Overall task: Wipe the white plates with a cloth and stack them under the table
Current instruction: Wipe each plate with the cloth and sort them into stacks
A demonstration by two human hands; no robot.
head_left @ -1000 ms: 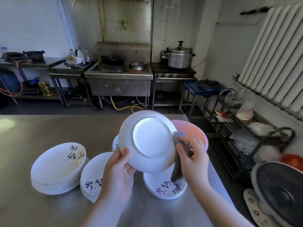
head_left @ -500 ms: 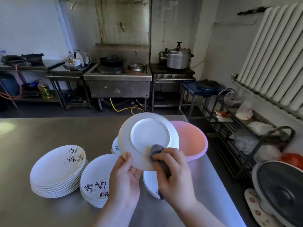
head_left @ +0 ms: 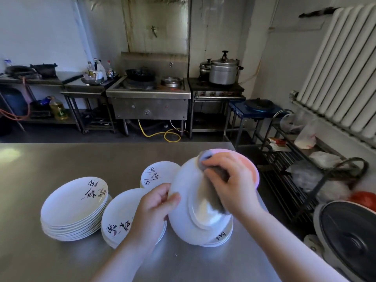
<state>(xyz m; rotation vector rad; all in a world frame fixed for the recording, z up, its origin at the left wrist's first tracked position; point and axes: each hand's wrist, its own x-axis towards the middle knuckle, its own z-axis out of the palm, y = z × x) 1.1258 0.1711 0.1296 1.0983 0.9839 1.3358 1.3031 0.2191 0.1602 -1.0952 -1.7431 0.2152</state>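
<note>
Right hand (head_left: 234, 184) presses grey cloth (head_left: 211, 192) onto white plate (head_left: 183, 216).

The steel table (head_left: 50, 159) bears four stacks of white plates (head_left: 74, 208).

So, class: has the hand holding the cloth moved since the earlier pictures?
Yes. The right hand with the grey cloth has moved up from the held plate's lower edge to its top, nearer the pink bowl.
</note>
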